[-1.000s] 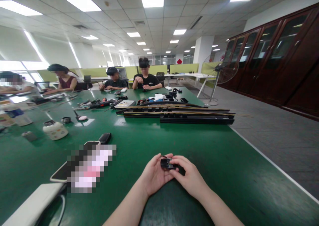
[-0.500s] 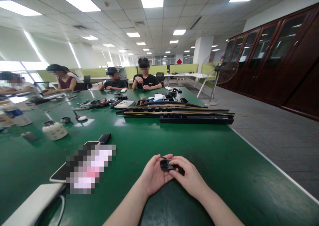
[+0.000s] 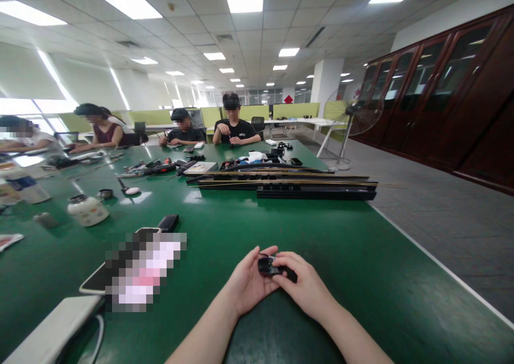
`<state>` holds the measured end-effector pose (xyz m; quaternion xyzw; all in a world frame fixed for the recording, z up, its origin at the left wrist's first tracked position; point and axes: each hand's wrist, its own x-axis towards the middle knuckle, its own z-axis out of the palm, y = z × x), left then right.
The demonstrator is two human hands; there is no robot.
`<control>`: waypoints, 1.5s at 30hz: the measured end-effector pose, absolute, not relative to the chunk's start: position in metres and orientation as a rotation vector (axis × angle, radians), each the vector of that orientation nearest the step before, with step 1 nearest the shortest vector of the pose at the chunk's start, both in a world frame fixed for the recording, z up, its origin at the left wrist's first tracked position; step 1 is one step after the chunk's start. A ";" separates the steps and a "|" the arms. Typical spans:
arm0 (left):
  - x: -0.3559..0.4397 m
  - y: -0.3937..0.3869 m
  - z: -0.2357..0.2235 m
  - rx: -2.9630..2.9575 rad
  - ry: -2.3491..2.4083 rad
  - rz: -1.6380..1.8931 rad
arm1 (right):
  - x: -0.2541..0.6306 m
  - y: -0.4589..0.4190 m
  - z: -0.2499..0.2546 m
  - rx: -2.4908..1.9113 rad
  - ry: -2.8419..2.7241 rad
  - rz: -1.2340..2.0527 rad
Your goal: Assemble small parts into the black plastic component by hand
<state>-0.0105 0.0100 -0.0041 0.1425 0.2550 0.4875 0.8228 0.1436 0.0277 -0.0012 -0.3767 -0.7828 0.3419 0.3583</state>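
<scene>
Above the front part of the green table, my two hands meet around a small black plastic part (image 3: 265,266), with a lighter strip on its upper side. My left hand (image 3: 249,285) cups it from the left and below, palm turned up, with fingers and thumb curled around it. My right hand (image 3: 299,281) grips its right end between thumb and fingers, which cover much of that side. A thin dark strand shows at the part's upper edge. The exact kind of part cannot be made out.
Left of my hands lie a phone (image 3: 96,278), partly blurred out, a black case (image 3: 168,223) and a white box (image 3: 52,326) with a cable. A white jar (image 3: 88,210) stands farther left. Long black rails (image 3: 317,192) lie ahead. Several people sit beyond.
A flat white-and-red item now shows at the left edge of the table view. My hands and the black part stay almost still.
</scene>
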 end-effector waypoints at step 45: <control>-0.012 0.010 -0.004 0.361 0.548 1.015 | 0.147 0.038 0.001 -0.954 -1.257 1.272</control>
